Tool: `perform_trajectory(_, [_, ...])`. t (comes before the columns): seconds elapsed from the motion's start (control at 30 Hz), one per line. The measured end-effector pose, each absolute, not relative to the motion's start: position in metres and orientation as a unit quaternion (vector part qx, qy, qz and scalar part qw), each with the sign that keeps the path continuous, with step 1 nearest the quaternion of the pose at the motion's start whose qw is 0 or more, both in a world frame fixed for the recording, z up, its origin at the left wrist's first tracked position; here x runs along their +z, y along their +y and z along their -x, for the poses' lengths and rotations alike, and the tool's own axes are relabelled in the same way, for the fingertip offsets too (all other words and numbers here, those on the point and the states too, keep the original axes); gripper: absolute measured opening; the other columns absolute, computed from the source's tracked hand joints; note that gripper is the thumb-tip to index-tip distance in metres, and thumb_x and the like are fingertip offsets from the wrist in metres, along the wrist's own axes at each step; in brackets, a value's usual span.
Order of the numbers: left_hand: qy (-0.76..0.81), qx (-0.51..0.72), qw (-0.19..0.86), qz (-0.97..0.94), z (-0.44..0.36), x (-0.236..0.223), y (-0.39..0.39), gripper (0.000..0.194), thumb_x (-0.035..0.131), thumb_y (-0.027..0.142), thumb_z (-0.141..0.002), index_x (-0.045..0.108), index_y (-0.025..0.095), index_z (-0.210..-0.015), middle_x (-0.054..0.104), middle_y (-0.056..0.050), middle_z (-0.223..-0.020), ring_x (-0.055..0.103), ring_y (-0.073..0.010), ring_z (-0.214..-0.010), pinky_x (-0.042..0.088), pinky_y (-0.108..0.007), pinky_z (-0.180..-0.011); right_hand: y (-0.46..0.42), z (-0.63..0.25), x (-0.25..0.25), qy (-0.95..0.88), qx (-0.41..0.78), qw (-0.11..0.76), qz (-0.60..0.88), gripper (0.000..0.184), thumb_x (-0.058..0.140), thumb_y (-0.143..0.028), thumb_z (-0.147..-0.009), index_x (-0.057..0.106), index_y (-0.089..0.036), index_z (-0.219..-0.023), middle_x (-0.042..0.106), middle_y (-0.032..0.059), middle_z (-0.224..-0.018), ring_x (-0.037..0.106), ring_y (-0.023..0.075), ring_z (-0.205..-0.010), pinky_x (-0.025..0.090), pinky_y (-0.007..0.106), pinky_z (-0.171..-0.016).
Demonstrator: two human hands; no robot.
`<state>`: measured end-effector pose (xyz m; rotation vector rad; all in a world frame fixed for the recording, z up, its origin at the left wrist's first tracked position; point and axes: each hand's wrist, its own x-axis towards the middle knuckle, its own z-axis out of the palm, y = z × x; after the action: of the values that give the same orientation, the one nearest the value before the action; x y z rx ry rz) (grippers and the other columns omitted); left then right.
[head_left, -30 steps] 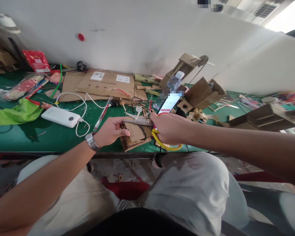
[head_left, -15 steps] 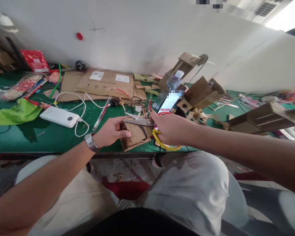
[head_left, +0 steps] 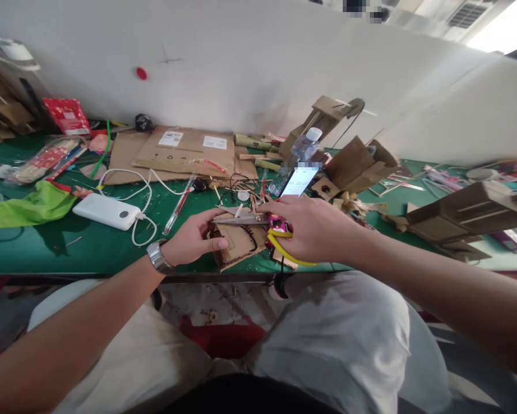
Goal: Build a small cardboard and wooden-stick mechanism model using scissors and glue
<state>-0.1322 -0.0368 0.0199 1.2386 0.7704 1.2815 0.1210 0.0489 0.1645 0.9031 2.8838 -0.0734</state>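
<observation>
My left hand point(head_left: 191, 238), with a metal watch on its wrist, pinches a small brown cardboard piece point(head_left: 236, 242) at the front edge of the green table point(head_left: 46, 247). A dark wire loop lies on the cardboard. My right hand point(head_left: 312, 227) grips scissors point(head_left: 258, 221) with yellow and red handles. Their metal blades point left across the top of the cardboard, close to my left fingers.
A lit phone point(head_left: 300, 180) leans just behind my right hand, beside a water bottle point(head_left: 303, 146). A white power bank point(head_left: 107, 211) with a cable lies to the left. Flat cardboard sheets point(head_left: 184, 150), cardboard models point(head_left: 357, 164), sticks, a green cloth point(head_left: 29, 207) and packets crowd the table.
Both hands stay on the cardboard and scissors. The view has shifted slightly, and my right hand's fingers have spread a little over the scissor handles.
</observation>
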Motion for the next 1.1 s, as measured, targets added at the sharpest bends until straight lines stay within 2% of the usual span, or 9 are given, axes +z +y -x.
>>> perform_trajectory(0.3, [0.348,0.541,0.542,-0.542,0.132,0.024,-0.041,0.065,0.090,0.035,-0.085,0.067,0.024,-0.145,0.071,-0.013,-0.146,0.069,-0.0278,-0.133,0.056,-0.037,-0.113,0.052,-0.126,0.168,0.953,-0.076,0.046,-0.289,0.051,0.063,-0.036,-0.092,0.064,-0.020,-0.141,0.069,0.0170,-0.123,0.065,0.0332,-0.111,0.048,0.042,-0.095])
perform_trajectory(0.53, [0.357,0.544,0.530,-0.544,0.132,0.023,-0.044,0.058,0.085,0.038,-0.090,0.069,0.025,-0.144,0.071,-0.013,-0.145,0.068,-0.0292,-0.132,0.056,-0.039,-0.111,0.060,-0.134,0.177,0.951,-0.121,-0.023,-0.284,0.058,0.065,-0.050,-0.095,0.060,-0.021,-0.145,0.066,0.0182,-0.137,0.062,0.0357,-0.125,0.049,0.046,-0.105])
perform_trajectory(0.67, [0.343,0.536,0.532,-0.559,0.134,0.021,-0.045,0.059,0.078,0.045,-0.095,0.064,0.026,-0.150,0.070,-0.013,-0.147,0.066,-0.0310,-0.135,0.054,-0.041,-0.113,0.069,-0.149,0.175,0.915,-0.211,-0.136,-0.317,0.061,0.058,-0.061,-0.101,0.061,-0.019,-0.144,0.072,0.0148,-0.120,0.069,0.0303,-0.103,0.055,0.043,-0.089])
perform_trajectory(0.73, [0.361,0.521,0.514,-0.578,0.135,0.020,-0.044,0.063,0.079,0.043,-0.094,0.061,0.027,-0.152,0.068,-0.013,-0.148,0.065,-0.0313,-0.137,0.054,-0.042,-0.114,0.070,-0.159,0.166,0.874,-0.307,-0.208,-0.315,0.064,0.046,-0.065,-0.105,0.057,-0.018,-0.146,0.071,0.0131,-0.110,0.070,0.0271,-0.092,0.056,0.041,-0.081])
perform_trajectory(0.8, [0.408,0.497,0.458,-0.614,0.135,0.017,-0.042,0.066,0.083,0.037,-0.090,0.061,0.026,-0.152,0.068,-0.014,-0.148,0.066,-0.0314,-0.135,0.053,-0.043,-0.115,0.068,-0.168,0.154,0.832,-0.398,-0.249,-0.295,0.065,0.038,-0.067,-0.107,0.053,-0.019,-0.147,0.069,0.0124,-0.108,0.070,0.0256,-0.088,0.058,0.041,-0.078])
perform_trajectory(0.87, [0.449,0.465,0.393,-0.654,0.133,0.014,-0.040,0.064,0.086,0.035,-0.088,0.065,0.023,-0.147,0.070,-0.015,-0.145,0.066,-0.0324,-0.134,0.051,-0.046,-0.119,0.065,-0.175,0.144,0.807,-0.460,-0.241,-0.282,0.066,0.041,-0.070,-0.106,0.052,-0.019,-0.146,0.068,0.0120,-0.109,0.071,0.0250,-0.088,0.059,0.040,-0.076])
perform_trajectory(0.97, [0.471,0.437,0.360,-0.676,0.129,0.011,-0.036,0.045,0.080,0.037,-0.093,0.075,0.019,-0.133,0.075,-0.015,-0.136,0.068,-0.0320,-0.129,0.053,-0.046,-0.117,0.062,-0.180,0.135,0.770,-0.508,-0.242,-0.302,0.069,0.052,-0.075,-0.100,0.055,-0.019,-0.140,0.069,0.0106,-0.105,0.072,0.0237,-0.084,0.060,0.038,-0.072])
perform_trajectory(1.03, [0.473,0.443,0.355,-0.674,0.128,0.012,-0.034,0.033,0.071,0.039,-0.099,0.079,0.019,-0.125,0.078,-0.013,-0.128,0.072,-0.0289,-0.119,0.057,-0.041,-0.109,0.063,-0.180,0.131,0.742,-0.519,-0.262,-0.333,0.069,0.055,-0.077,-0.098,0.057,-0.019,-0.135,0.069,0.0063,-0.093,0.069,0.0203,-0.070,0.057,0.034,-0.061])
perform_trajectory(1.1, [0.484,0.449,0.328,-0.676,0.129,0.015,-0.032,0.030,0.065,0.039,-0.102,0.081,0.018,-0.118,0.080,-0.012,-0.120,0.074,-0.0269,-0.112,0.059,-0.038,-0.105,0.065,-0.181,0.128,0.724,-0.518,-0.277,-0.362,0.068,0.059,-0.078,-0.096,0.058,-0.020,-0.131,0.065,-0.0003,-0.077,0.059,0.0156,-0.051,0.047,0.029,-0.046])
